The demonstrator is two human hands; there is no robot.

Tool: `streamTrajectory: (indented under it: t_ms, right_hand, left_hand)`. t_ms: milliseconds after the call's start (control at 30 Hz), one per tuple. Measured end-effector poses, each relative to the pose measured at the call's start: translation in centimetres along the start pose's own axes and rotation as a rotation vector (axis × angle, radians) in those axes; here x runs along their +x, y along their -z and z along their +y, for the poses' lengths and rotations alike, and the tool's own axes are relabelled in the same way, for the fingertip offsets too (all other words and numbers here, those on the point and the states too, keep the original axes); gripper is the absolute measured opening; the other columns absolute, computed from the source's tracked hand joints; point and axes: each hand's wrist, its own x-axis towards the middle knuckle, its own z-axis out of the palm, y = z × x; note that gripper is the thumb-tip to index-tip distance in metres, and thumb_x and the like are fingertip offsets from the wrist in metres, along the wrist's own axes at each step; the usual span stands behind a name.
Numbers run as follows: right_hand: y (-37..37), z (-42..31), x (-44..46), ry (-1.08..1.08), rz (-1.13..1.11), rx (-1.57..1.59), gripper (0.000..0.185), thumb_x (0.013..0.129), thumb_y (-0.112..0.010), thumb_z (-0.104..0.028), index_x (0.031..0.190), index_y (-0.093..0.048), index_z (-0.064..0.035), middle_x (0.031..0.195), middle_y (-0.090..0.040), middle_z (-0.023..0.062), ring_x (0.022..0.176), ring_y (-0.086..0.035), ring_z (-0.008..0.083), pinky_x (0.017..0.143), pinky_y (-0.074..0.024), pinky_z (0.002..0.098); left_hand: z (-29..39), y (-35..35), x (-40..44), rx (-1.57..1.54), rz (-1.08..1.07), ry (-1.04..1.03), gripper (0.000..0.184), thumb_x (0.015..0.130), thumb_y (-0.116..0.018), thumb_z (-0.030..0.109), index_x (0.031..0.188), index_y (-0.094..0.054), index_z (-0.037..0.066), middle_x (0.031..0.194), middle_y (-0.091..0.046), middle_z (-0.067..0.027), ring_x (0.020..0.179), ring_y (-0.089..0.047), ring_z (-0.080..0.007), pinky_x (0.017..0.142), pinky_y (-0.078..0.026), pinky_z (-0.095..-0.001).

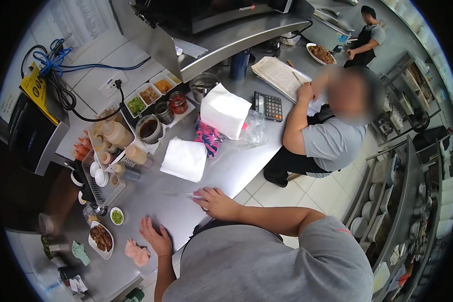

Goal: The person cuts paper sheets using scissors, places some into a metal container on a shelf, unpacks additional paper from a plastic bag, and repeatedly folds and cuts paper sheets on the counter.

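My left hand [155, 236] lies on the steel counter [151, 201] near its front edge, fingers spread and holding nothing. Just left of it is a crumpled pink cloth [137, 252]. My right hand [216, 203] rests at the counter's edge, its fingers curled over something thin and clear that I cannot make out. Beyond that hand sits a flat stack of white napkins [184, 159]. A taller napkin stack [225, 110] stands behind it, beside a pink and blue patterned cloth [208, 136] and a clear plastic bag [251, 132].
At left are a white dish of meat [101, 238], a bowl of chopped greens [117, 216] and a basket of bottles [110, 136]. A calculator [268, 106] and papers [279, 78] lie near a seated person [332, 141]. Another person [367, 43] stands farther back.
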Motion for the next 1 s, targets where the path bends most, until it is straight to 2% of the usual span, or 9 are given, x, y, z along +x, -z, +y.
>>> streamTrajectory:
  t_ms: [133,267,467,533,633,733,833,933,1000]
  right_hand:
    - [-0.4,0.2,0.2,-0.129,-0.095,0.096,0.046,0.081,-0.055,-0.01,0.127,-0.051,-0.0037,0.132,-0.043,0.0194,0.123,-0.039,0.0365,0.099,-0.0349,0.0474]
    - [0.2,-0.2,0.1,-0.121,-0.05,0.085,0.046,0.077,-0.056,-0.007,0.122,-0.052,-0.0027,0.125,-0.045,0.0225,0.118,-0.042,0.0381,0.098,-0.0367,0.0453]
    - [3.3,1.5,-3.0,-0.073,-0.103,0.214,0.056,0.066,-0.066,-0.003,0.12,-0.053,-0.0056,0.12,-0.047,0.0187,0.112,-0.045,0.0378,0.094,-0.0406,0.0419]
    - [4.2,2.7,-5.9,-0.145,0.005,0.212,0.063,0.06,-0.071,-0.005,0.12,-0.054,-0.0072,0.12,-0.051,0.0148,0.114,-0.046,0.0356,0.096,-0.0406,0.0415]
    - [5.4,4.5,-9.8,-0.301,0.101,0.142,0.06,0.06,-0.072,-0.007,0.118,-0.055,-0.0079,0.118,-0.051,0.0163,0.11,-0.047,0.0369,0.094,-0.0418,0.0423]
    - [5.9,4.0,-11.2,-0.482,0.201,0.05,0.055,0.062,-0.072,-0.01,0.114,-0.055,-0.0065,0.114,-0.051,0.0181,0.106,-0.047,0.0387,0.093,-0.0426,0.0432]
    - [4.6,3.3,-9.2,-0.6,0.259,-0.022,0.049,0.064,-0.072,-0.012,0.11,-0.056,-0.0051,0.112,-0.051,0.0184,0.103,-0.049,0.0386,0.092,-0.0435,0.0436]
    - [3.8,2.6,-5.6,-0.712,0.276,-0.005,0.047,0.067,-0.071,-0.015,0.11,-0.056,-0.0046,0.11,-0.053,0.018,0.101,-0.051,0.0392,0.091,-0.0445,0.0444]
    - [2.9,2.6,-3.8,-0.747,0.225,-0.024,0.047,0.068,-0.072,-0.018,0.11,-0.056,-0.004,0.108,-0.054,0.0179,0.101,-0.052,0.0397,0.089,-0.0453,0.0448]
  left_hand:
    - [-0.3,-0.1,0.2,0.012,-0.033,0.006,0.055,0.08,-0.058,0.01,0.132,-0.041,0.003,0.14,-0.04,-0.0175,0.136,-0.029,-0.036,0.114,-0.008,-0.0557]
    - [-0.3,0.1,0.1,-0.005,-0.025,-0.002,0.053,0.081,-0.057,0.011,0.131,-0.041,0.003,0.139,-0.04,-0.0179,0.136,-0.029,-0.0361,0.114,-0.008,-0.0552]
    - [0.0,0.2,0.2,-0.021,-0.005,-0.015,0.053,0.081,-0.058,0.011,0.131,-0.042,0.004,0.139,-0.041,-0.018,0.136,-0.029,-0.0362,0.113,-0.009,-0.0554]
    - [-0.3,0.2,-0.1,-0.03,0.01,-0.027,0.054,0.08,-0.058,0.01,0.131,-0.042,0.003,0.138,-0.041,-0.0182,0.135,-0.03,-0.0363,0.113,-0.01,-0.0558]
    - [-0.1,-0.2,1.1,-0.167,0.115,-0.021,0.051,0.08,-0.06,0.009,0.128,-0.045,0.001,0.136,-0.043,-0.0186,0.132,-0.034,-0.0364,0.111,-0.018,-0.054]
    - [7.7,3.6,9.0,-0.495,-0.086,-0.241,0.045,0.081,-0.061,0.01,0.123,-0.05,-0.001,0.133,-0.046,-0.0195,0.127,-0.04,-0.0368,0.107,-0.027,-0.0513]
    - [15.1,7.3,14.9,-0.479,-0.177,-0.66,0.041,0.083,-0.062,0.009,0.122,-0.053,0.002,0.128,-0.052,-0.0179,0.121,-0.047,-0.036,0.102,-0.036,-0.0447]
    - [18.2,6.7,16.4,-0.517,-0.348,-0.69,0.042,0.083,-0.063,0.014,0.124,-0.053,0.006,0.127,-0.052,-0.0163,0.118,-0.048,-0.0341,0.101,-0.037,-0.0441]
    - [17.9,4.0,16.4,-0.318,-0.404,-0.643,0.045,0.084,-0.063,0.02,0.126,-0.053,0.008,0.128,-0.05,-0.0155,0.118,-0.047,-0.0332,0.101,-0.037,-0.0442]
